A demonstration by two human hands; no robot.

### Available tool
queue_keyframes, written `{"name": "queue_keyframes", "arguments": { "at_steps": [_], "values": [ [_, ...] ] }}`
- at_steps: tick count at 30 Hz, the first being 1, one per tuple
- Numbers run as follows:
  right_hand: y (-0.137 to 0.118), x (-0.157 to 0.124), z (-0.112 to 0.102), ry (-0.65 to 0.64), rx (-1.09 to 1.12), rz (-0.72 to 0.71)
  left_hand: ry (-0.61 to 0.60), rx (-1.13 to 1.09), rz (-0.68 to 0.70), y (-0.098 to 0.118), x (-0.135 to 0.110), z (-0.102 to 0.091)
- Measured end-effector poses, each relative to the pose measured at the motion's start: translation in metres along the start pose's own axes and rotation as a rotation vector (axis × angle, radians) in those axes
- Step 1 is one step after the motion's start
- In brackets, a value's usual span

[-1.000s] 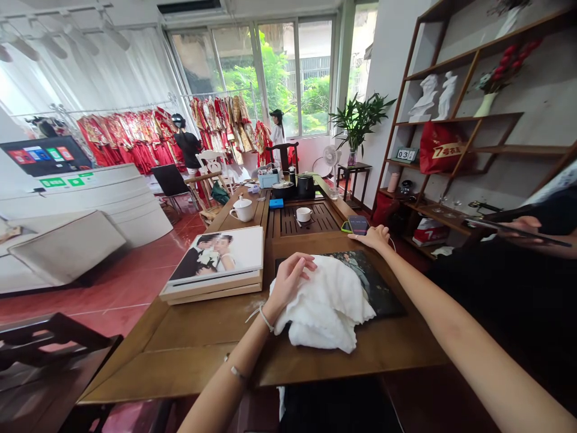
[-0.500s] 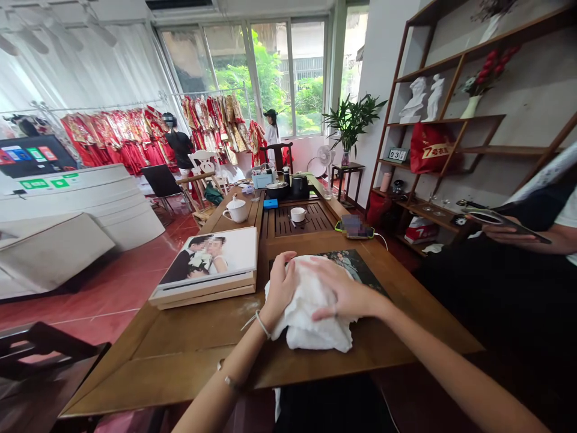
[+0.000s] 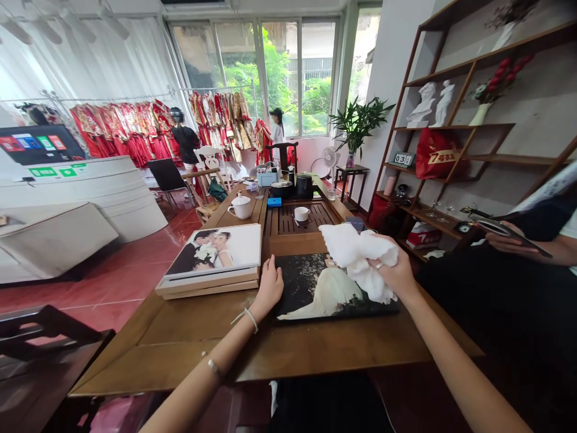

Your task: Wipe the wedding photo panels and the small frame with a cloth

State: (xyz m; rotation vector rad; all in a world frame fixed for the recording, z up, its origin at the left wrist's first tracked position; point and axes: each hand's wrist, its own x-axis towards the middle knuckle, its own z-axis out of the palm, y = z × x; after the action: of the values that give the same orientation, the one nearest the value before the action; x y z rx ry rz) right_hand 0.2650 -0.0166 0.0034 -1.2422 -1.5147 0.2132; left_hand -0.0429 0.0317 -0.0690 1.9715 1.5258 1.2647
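A dark photo panel (image 3: 301,282) showing a pale wedding dress lies flat in front of me on the wooden table (image 3: 198,346). My left hand (image 3: 270,282) rests at the panel's left edge, its fingers stretched out and holding nothing. Bunched in my right hand (image 3: 396,273) is a white cloth (image 3: 356,249), which hangs over the panel's right part and hides it. Left of the panel sits a stack of framed wedding photos (image 3: 211,255), the top one showing a couple.
Behind the panel are a slatted tea tray (image 3: 288,219) with a white cup (image 3: 302,213), a lidded white teapot (image 3: 241,206) and a small blue box (image 3: 274,202). At the right, a person's hand (image 3: 505,237) holds a phone. Shelves stand beyond.
My right hand has gathered up the cloth and moved right, uncovering much of the panel. My left hand has left the cloth and come to the panel's left edge.
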Motion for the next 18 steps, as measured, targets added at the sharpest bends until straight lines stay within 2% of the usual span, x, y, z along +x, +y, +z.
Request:
{"name": "queue_keyframes", "arguments": {
  "at_steps": [3,6,9,11,14,18],
  "values": [
    [0.003,-0.008,0.000,-0.065,-0.209,-0.085,-0.018,0.018,-0.013,-0.004,0.006,0.008],
    [0.006,-0.019,0.009,-0.277,-0.345,-0.178,-0.059,0.038,0.004,-0.002,0.009,0.009],
    [0.008,-0.022,0.021,-0.441,-0.451,-0.165,-0.101,0.057,0.026,0.001,0.008,0.008],
    [0.008,-0.018,0.029,-0.452,-0.464,-0.164,-0.124,0.066,0.041,0.003,0.007,0.006],
    [0.003,-0.009,0.043,-0.424,-0.385,-0.235,-0.150,0.071,0.056,0.005,0.006,0.004],
    [-0.009,-0.003,0.060,-0.480,-0.320,-0.333,-0.168,0.074,0.057,0.005,0.007,0.003]
  ]
}}
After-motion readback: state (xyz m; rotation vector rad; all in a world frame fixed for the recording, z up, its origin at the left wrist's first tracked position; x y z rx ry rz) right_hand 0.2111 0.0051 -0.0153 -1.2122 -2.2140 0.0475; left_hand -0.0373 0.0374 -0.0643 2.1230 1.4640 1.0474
